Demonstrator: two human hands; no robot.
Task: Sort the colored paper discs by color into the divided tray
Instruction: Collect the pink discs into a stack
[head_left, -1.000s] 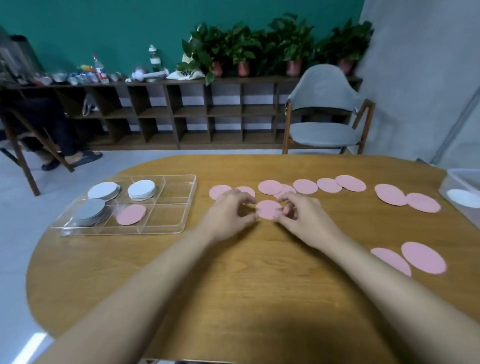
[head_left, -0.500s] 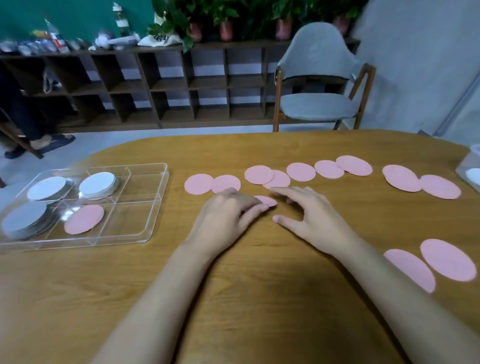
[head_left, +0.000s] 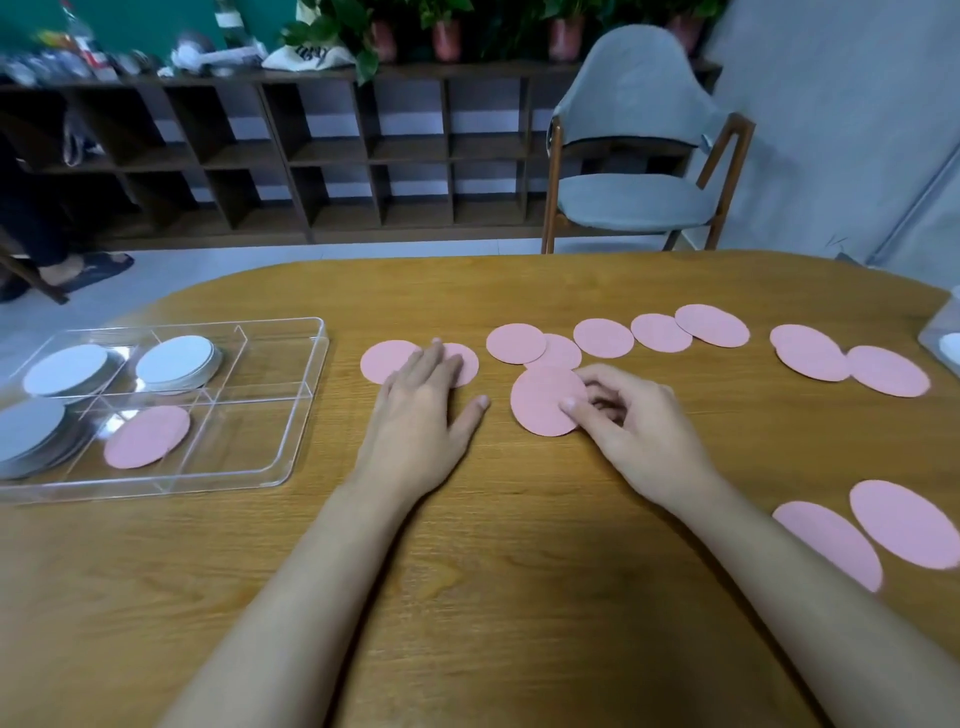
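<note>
My right hand (head_left: 631, 426) pinches a pink paper disc (head_left: 543, 400) by its right edge, just over the wooden table (head_left: 467, 571). My left hand (head_left: 421, 410) lies flat with straight fingers on two overlapping pink discs (head_left: 384, 361). Several more pink discs (head_left: 602, 338) form a row behind the hands, with others at the right (head_left: 810, 358) and near right (head_left: 904, 522). The clear divided tray (head_left: 291, 457) sits at the left. It holds grey-white disc stacks (head_left: 176, 361) in three compartments and one pink disc (head_left: 148, 436) in a front compartment.
A clear box (head_left: 943, 343) with something white inside stands at the table's right edge. Beyond the table are a grey chair (head_left: 634, 156) and a dark wooden shelf (head_left: 291, 150) with plants on top. A person's foot in a sandal (head_left: 78, 270) shows at far left.
My left hand has moved left from the middle disc onto the two leftmost pink discs. My right hand now pinches the middle disc, which shows in full. The camera has tilted down.
</note>
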